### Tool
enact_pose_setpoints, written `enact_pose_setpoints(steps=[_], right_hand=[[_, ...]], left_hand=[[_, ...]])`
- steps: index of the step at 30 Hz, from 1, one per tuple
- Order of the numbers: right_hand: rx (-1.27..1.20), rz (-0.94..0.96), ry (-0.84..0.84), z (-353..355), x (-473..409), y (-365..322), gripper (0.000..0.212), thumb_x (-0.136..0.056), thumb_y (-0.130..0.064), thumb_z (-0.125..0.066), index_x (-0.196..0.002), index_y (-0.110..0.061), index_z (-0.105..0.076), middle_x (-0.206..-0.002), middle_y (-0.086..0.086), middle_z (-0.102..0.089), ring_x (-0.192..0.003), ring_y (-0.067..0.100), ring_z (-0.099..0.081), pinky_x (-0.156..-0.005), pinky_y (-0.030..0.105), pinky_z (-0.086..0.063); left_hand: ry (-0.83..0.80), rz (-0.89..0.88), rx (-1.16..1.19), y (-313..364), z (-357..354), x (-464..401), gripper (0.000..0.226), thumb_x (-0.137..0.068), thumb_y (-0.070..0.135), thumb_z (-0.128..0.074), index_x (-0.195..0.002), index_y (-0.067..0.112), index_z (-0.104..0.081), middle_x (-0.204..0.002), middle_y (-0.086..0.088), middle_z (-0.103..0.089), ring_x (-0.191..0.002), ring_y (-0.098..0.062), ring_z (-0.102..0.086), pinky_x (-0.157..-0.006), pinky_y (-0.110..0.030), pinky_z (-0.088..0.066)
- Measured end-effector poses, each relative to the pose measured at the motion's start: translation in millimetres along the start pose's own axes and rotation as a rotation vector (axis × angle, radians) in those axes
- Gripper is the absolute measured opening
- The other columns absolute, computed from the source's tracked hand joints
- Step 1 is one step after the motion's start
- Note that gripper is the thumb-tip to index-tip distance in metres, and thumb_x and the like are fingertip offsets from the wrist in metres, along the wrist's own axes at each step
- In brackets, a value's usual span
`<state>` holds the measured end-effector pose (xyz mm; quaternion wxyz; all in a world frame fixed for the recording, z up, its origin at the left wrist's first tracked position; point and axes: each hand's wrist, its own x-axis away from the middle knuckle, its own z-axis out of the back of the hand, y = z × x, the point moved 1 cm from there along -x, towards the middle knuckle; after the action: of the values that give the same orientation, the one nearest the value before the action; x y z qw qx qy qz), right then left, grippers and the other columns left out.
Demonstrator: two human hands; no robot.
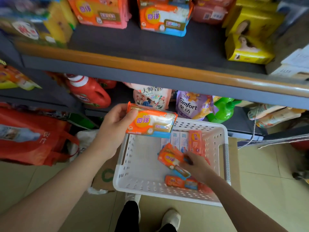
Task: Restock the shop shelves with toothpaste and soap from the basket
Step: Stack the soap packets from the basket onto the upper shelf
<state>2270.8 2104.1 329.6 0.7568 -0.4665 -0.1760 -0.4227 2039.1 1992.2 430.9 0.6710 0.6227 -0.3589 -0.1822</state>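
My left hand (115, 124) grips an orange soap pack (151, 124) above the white basket (127, 164) far rim. My right hand (196, 166) grasps another soap pack (169, 157) inside basket, toothpaste boxes (179, 139) at far wall.

2 hands (115, 126); approx 4 soap pks (151, 125); 1 basket (133, 186); 2-3 toothpaste bxs (179, 139)

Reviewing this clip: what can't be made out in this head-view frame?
- Top-left shelf packs: motion-blurred, labels unreadable.
- Toothpaste boxes in the basket: print too small; lower ends hidden by the soap that the right hand grips.
- Soap under that hand: partly covered, count unclear.
- Left hand fingers: mostly hidden behind its soap pack.
- White boxes: cut off by the right edge.
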Motion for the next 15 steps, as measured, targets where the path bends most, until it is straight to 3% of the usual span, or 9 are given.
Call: enact_pose_setpoints(steps=[3,5,7,11,13,15], right_hand=[[-0.500,0.044,0.105,42,28,-34,0.016,-0.080,-0.024,-0.064,-0.084,-0.010,-0.059,-0.077,0.006,-0.050,-0.075,0.017,-0.046,-0.064,0.031,-0.039],[-0.642,0.084,0.143,73,42,-58,0.026,-0.076,-0.025,-0.064,-0.087,-0.002,-0.061,-0.081,0.010,-0.053,-0.079,0.019,-0.049,-0.065,0.029,-0.039],[-0.665,0.120,0.198,103,54,-85,0.015,-0.076,-0.023,-0.064,-0.078,-0.008,-0.064,-0.077,0.009,-0.056,-0.075,0.019,-0.051,-0.062,0.028,-0.040],[-0.506,0.234,0.228,149,67,-130,0.030,-0.066,-0.036,-0.065,-0.080,-0.009,-0.063,-0.074,0.009,-0.057,-0.066,0.013,-0.053,-0.051,0.019,-0.041],[-0.488,0.282,0.243,163,68,-143,0.029,-0.067,-0.032,-0.072,-0.084,-0.010,-0.066,-0.074,0.005,-0.062,-0.063,0.005,-0.057,-0.053,0.015,-0.045],[-0.501,0.318,0.283,171,65,-150,0.013,-0.076,-0.017,-0.074,-0.082,-0.010,-0.064,-0.071,0.002,-0.062,-0.056,-0.002,-0.056,-0.051,0.012,-0.044]], left_hand=[[0.025,-0.067,-0.001,38,0,-9,0.009,-0.088,0.031,-0.058,-0.095,0.027,-0.057,-0.095,0.005,-0.067,-0.081,-0.004,-0.066,-0.067,-0.013,-0.051],[0.053,-0.091,0.009,62,-5,-16,0.005,-0.091,0.028,-0.051,-0.095,0.028,-0.054,-0.096,0.007,-0.064,-0.084,-0.004,-0.064,-0.067,-0.012,-0.050],[0.061,-0.116,-0.022,84,-14,-26,0.004,-0.093,0.026,-0.049,-0.093,0.030,-0.051,-0.094,0.008,-0.061,-0.082,-0.001,-0.061,-0.064,-0.009,-0.048],[0.039,-0.169,-0.133,125,-31,-52,0.013,-0.090,0.034,-0.054,-0.097,0.024,-0.050,-0.087,0.009,-0.058,-0.078,-0.003,-0.058,-0.067,-0.015,-0.044],[0.017,-0.204,-0.124,144,-38,-65,0.011,-0.094,0.029,-0.049,-0.101,0.022,-0.050,-0.084,0.013,-0.057,-0.070,0.008,-0.058,-0.062,-0.005,-0.043],[0.041,-0.237,-0.130,156,-42,-76,0.014,-0.096,0.029,-0.044,-0.109,0.025,-0.049,-0.087,0.017,-0.054,-0.070,0.013,-0.053,-0.058,0.005,-0.037]])
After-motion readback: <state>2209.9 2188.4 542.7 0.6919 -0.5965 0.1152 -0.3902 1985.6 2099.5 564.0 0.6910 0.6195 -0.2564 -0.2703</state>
